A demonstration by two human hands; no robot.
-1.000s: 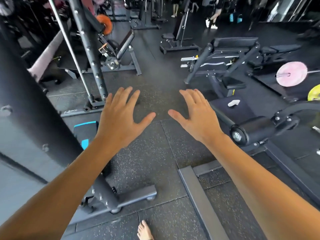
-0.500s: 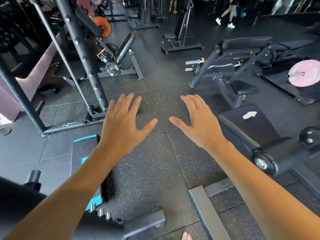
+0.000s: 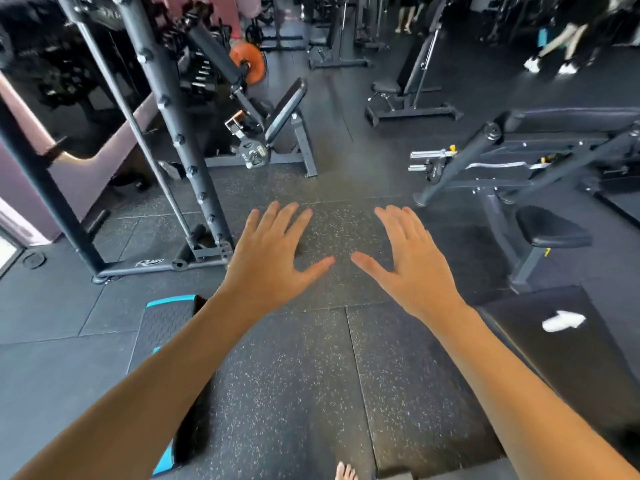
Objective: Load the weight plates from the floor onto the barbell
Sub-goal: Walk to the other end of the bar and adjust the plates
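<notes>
— Any lettering you can read?
— A pale script logo on the rack's floor rail [image 3: 149, 263], too blurred to spell out. The small plate [image 3: 254, 155] by the incline bench carries embossed marks, also unreadable.
— Anything else?
— Nothing legible.

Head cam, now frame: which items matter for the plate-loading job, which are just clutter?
Job-related:
- left hand, open, empty
- right hand, open, empty
- round orange weight plate on the far machine
- small grey metal plate by the bench base

Clutter:
- black-and-blue step platform
- black padded stool seat
- white crumpled cloth

No barbell clearly identifiable.
</notes>
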